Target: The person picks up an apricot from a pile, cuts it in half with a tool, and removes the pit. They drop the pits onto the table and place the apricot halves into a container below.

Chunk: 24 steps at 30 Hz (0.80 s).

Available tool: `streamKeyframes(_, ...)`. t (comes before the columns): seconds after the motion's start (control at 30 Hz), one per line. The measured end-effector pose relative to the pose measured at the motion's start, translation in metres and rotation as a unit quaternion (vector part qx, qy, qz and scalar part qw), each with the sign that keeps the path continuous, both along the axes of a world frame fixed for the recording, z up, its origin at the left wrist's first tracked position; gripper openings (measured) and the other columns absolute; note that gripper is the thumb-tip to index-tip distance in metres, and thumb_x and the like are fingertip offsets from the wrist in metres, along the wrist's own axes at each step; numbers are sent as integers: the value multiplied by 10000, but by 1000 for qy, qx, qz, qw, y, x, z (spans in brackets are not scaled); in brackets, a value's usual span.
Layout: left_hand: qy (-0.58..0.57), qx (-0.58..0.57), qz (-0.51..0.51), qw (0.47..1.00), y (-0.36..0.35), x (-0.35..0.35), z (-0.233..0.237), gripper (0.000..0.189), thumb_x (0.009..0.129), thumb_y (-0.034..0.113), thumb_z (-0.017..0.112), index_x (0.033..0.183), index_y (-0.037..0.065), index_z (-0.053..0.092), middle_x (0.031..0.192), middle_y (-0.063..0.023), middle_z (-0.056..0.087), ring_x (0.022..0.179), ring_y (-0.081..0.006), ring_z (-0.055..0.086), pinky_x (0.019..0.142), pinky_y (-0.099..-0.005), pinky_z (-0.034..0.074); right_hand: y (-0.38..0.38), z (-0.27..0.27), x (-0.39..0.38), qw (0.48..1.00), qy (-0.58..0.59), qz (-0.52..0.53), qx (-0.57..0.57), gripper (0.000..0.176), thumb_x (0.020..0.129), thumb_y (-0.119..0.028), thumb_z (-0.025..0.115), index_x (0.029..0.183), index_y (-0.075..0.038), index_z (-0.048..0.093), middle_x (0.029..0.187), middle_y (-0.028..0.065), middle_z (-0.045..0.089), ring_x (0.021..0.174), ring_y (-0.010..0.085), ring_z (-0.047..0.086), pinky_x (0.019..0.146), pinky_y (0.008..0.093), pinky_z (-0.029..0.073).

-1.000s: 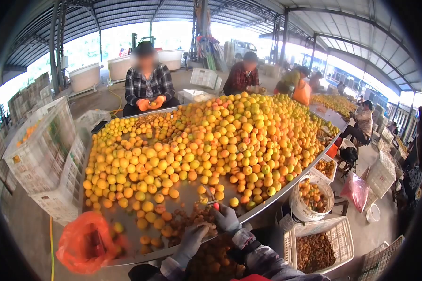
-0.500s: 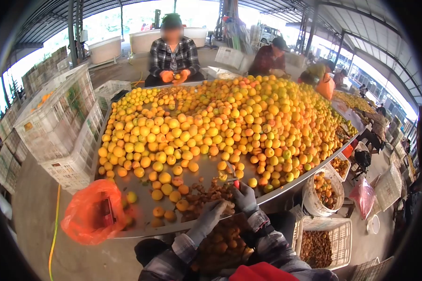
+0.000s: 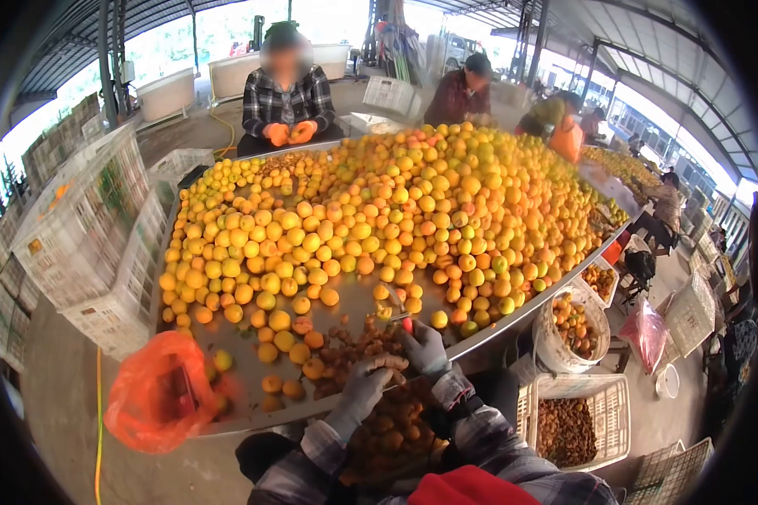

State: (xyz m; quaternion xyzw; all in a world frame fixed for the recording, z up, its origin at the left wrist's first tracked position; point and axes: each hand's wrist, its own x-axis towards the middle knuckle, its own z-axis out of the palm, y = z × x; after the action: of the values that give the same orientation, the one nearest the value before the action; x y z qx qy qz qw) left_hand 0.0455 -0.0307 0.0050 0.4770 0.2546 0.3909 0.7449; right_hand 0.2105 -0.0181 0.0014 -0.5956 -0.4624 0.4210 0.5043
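A big heap of orange-yellow fruit (image 3: 379, 227) covers much of the metal table (image 3: 354, 295). My right hand (image 3: 425, 349), in a grey glove, is closed round a red-handled tool (image 3: 407, 325) at the near edge; its metal end points at the fruit. Just left of it my left hand (image 3: 364, 389), also gloved, has its fingers curled together at a pile of brown scraps (image 3: 341, 353); whatever it may hold is too small to make out. Below both hands, more fruit (image 3: 396, 429) shows between the knees.
An orange plastic bag (image 3: 162, 391) hangs at the table's left corner. White crates (image 3: 93, 227) are stacked at left. On the right stand a white bucket (image 3: 571, 330) of fruit and a crate (image 3: 615, 421) of brown scraps. A person (image 3: 286, 97) in orange gloves sits across; others work behind.
The whole view has shifted slightly, with the table and people now further left. Fruit is no longer visible at the tool's tip. The person across has brought their gloves closer together.
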Motion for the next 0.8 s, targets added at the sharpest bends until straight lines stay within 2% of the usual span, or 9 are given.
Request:
streamKeyframes(0.1, 13, 28, 4, 1000, 4, 2, 4, 227, 888, 20, 446, 1021, -20, 624, 940, -76, 627, 776, -135, 612, 742, -268, 491, -1, 4, -2, 1000, -5, -5, 11, 248, 904, -167, 553, 1032, 35, 617, 880, 98, 682, 840, 166, 655, 716, 284, 514)
streamKeyframes(0.33, -30, 1, -19, 999, 8, -5, -8, 178, 909, 72, 491, 986, -11, 628, 822, -78, 634, 753, -138, 622, 696, -257, 488, 7, -22, 11, 996, -31, -25, 85, 294, 953, -273, 512, 871, -7, 608, 635, 12, 574, 553, 80, 504, 493, 246, 391)
streamKeyframes(0.37, 79, 122, -4, 989, 15, -17, -2, 182, 910, 82, 498, 953, -29, 636, 837, -82, 644, 741, -139, 631, 686, -257, 496, 11, -20, 7, 993, -43, -23, 107, 318, 955, -304, 509, 870, -12, 603, 600, -1, 551, 524, 72, 491, 468, 235, 370)
streamKeyframes(0.5, 195, 63, 119, 972, 63, -48, -9, 150, 875, 122, 560, 902, 8, 654, 770, -50, 648, 681, -109, 625, 618, -266, 500, 6, -14, 3, 998, -1, -20, 65, 371, 981, -327, 444, 906, 9, 582, 503, -14, 484, 390, 66, 412, 390, 209, 313)
streamKeyframes(0.57, 294, 46, 246, 922, 74, -79, 21, 170, 825, 202, 629, 871, 41, 659, 734, -84, 651, 668, -180, 633, 623, -314, 504, 6, -9, 2, 999, 27, -13, 35, 351, 949, -364, 513, 865, -31, 588, 533, -28, 477, 475, 52, 447, 431, 222, 331)
streamKeyframes(0.63, 448, 305, 315, 779, 90, -109, 17, 204, 773, 226, 646, 883, 54, 654, 801, -145, 649, 743, -308, 631, 676, -397, 502, 11, -23, 8, 993, -58, -12, 106, 321, 951, -293, 516, 934, 10, 622, 559, -20, 510, 508, 62, 417, 453, 253, 349)
streamKeyframes(0.7, 576, 341, 270, 692, 104, -131, -6, 259, 740, 186, 617, 968, 66, 641, 950, -196, 622, 899, -384, 586, 775, -453, 481, 5, -3, 2, 991, -122, -35, 36, 336, 923, -286, 544, 900, 38, 629, 562, 87, 556, 521, 131, 487, 501, 328, 415)
streamKeyframes(0.77, 588, 378, 236, 675, 106, -132, -5, 377, 716, 150, 592, 1088, 86, 597, 1093, -195, 577, 994, -380, 555, 831, -467, 464, 6, -6, 3, 988, -129, -23, 85, 366, 923, -336, 527, 901, 11, 640, 590, 173, 577, 520, 261, 578, 536, 375, 450)
streamKeyframes(0.8, 617, 386, 226, 647, 105, -126, 6, 423, 720, 157, 595, 1139, 105, 571, 1120, -195, 564, 1008, -379, 550, 841, -464, 463, 5, -10, 4, 994, -82, -12, 71, 243, 914, -189, 581, 1002, 34, 616, 610, -64, 481, 562, 29, 395, 477, 234, 353)
